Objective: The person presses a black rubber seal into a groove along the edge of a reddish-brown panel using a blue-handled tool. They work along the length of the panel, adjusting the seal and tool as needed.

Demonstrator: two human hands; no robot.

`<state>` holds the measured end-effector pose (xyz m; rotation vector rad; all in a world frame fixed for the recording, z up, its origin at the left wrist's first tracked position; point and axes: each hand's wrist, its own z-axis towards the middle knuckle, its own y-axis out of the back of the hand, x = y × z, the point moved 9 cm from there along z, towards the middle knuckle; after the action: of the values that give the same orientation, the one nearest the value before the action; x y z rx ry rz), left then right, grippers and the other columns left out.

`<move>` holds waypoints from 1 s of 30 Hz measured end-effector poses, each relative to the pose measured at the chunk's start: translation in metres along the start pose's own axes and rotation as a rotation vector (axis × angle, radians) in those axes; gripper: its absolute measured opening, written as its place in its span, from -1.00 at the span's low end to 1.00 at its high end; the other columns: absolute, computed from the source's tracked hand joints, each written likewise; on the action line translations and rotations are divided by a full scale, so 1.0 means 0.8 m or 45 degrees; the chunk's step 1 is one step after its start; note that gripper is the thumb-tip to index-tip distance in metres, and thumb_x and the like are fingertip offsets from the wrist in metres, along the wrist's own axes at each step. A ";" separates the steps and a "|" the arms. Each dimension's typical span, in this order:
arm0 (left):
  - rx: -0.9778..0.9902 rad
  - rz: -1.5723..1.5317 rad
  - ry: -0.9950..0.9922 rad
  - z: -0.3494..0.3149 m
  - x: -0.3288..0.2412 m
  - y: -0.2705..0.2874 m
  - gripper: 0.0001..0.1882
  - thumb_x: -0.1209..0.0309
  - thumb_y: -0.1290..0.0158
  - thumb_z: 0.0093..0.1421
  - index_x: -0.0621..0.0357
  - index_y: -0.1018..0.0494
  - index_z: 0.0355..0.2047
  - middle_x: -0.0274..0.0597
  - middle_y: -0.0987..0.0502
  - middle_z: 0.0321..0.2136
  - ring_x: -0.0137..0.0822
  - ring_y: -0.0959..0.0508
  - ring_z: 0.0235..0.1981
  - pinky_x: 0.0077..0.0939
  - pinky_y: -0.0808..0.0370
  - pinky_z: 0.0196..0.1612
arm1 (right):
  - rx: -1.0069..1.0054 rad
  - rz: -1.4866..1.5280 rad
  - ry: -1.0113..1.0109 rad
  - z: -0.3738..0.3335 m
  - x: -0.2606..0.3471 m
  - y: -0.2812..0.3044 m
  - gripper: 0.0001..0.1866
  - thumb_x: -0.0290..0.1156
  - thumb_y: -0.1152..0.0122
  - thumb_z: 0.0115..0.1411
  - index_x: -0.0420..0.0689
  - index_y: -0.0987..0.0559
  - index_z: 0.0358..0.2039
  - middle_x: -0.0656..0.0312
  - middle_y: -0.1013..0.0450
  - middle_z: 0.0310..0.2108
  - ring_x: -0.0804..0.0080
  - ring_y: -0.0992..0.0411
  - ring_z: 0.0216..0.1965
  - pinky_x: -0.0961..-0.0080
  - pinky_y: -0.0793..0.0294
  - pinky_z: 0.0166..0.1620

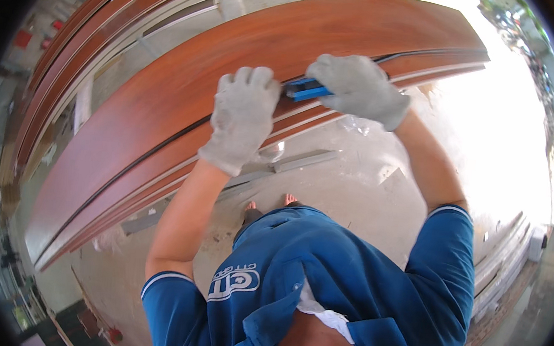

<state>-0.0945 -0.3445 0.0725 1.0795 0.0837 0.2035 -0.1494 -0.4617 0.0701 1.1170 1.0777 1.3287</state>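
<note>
A long reddish-brown wooden panel (pixel 340 31) lies across in front of me, with a thin black strip (pixel 155 152) running along its near side. My left hand (pixel 242 115), in a grey glove, rests over the panel and the strip. Its fingers are slightly apart and bent at the tips; its palm is hidden. Gloved the same way, my right hand (pixel 360 88) is closed around a blue and black hand tool (pixel 308 91). The tool's end points toward my left hand, close to the strip. Its exact kind is hard to make out under the glove.
More reddish-brown boards (pixel 87 60) are set out at the far left. Grey lengths of profile (pixel 304 162) lie on the concrete floor (pixel 347 191) below the panel, near my bare feet (pixel 289 200). Long pale pieces (pixel 504 262) are stacked at the right.
</note>
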 end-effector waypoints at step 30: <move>0.265 -0.654 -0.558 -0.089 0.092 0.033 -0.90 0.43 -0.17 0.23 0.13 -0.49 -0.39 -0.10 -0.48 -0.56 -0.02 -0.55 -0.49 -0.10 -0.43 -0.43 | -0.247 -0.291 -1.611 -0.123 -0.112 0.013 -0.67 -0.11 0.09 0.46 0.05 -0.57 0.00 0.13 -0.65 -0.27 0.07 -0.63 -0.21 0.12 -0.59 -0.11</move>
<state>-0.0375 -0.2558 0.0649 1.2506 -0.0150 -0.5137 -0.2460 -0.5530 0.0603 1.3020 0.1081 0.3283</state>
